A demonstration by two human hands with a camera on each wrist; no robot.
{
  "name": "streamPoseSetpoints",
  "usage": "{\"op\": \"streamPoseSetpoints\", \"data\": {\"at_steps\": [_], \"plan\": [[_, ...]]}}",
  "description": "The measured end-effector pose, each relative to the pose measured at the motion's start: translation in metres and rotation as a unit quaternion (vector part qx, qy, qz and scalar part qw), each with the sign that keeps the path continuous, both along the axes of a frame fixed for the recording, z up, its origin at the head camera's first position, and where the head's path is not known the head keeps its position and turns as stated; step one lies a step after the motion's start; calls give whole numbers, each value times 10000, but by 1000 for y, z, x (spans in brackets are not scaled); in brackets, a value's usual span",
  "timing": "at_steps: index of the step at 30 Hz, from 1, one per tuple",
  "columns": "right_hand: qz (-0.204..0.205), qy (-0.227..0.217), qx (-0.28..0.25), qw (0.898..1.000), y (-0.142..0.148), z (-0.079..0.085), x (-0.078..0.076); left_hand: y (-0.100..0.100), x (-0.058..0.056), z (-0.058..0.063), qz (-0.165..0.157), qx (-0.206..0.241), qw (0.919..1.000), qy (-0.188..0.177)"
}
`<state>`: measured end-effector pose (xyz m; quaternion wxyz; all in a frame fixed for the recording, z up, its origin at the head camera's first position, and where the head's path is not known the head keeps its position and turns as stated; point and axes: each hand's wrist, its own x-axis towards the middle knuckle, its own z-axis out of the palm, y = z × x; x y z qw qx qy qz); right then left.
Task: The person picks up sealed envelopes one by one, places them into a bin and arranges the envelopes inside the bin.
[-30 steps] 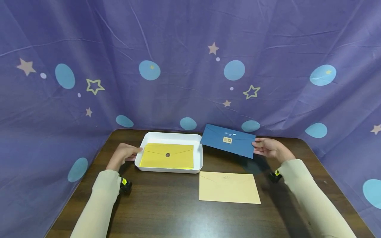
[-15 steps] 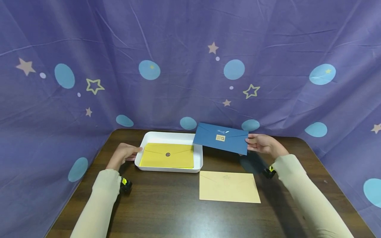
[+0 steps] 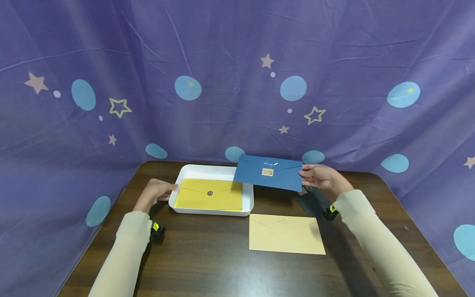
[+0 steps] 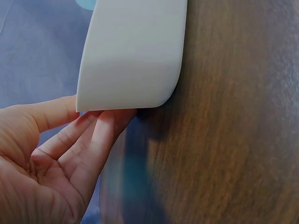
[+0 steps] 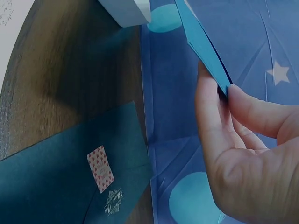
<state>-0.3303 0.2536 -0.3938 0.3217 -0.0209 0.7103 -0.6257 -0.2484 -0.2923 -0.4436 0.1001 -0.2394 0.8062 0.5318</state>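
At the near edge, seven and five o'clock on a face with twelve at the curtain: two pale sleeves (image 3: 128, 247), each with a small black wrist device (image 3: 157, 232) below its cuff.

Table (image 3: 208, 255): dark brown, wood-grained. All further hours are read from the tray's middle.

Cream envelope (image 3: 287, 234): four o'clock, flat on the table, faint print near its far edge.

Dark teal envelope (image 5: 51, 163): three o'clock, lying on the table beyond the cream one, beneath the right wrist; bears a red-and-white label (image 5: 100, 169). Contact with the cream envelope: cannot tell.

Left hand (image 3: 156, 190): nine o'clock, pinching the tray's end, thumb at the rim, fingers beneath.

White tray (image 3: 248, 202): shallow, rounded corners.

Yellow envelopes (image 3: 226, 198): more than one, stacked within the tray, round dark seal uppermost.

Right hand (image 3: 320, 178): three o'clock, pinching the near-at-hand end of the blue envelope between thumb and fingers.

Blue envelope (image 3: 268, 172): between two and three o'clock, held above the table, opposite end over the tray's far right corner; pale label, white lettering.

Curtain (image 3: 237, 119): twelve o'clock, purple, stars and light-blue ovals.
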Motion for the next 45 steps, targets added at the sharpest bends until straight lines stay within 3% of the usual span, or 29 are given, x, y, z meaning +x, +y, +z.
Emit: {"op": "streamPoseSetpoints", "data": {"at_steps": [26, 45], "plan": [[251, 110, 72, 9996, -39, 7, 5, -3, 1, -1, -122, 64, 9998, 114], [169, 60, 12, 9998, -76, -2, 7, -3, -1, -2, -19, 68, 9999, 98]]}}
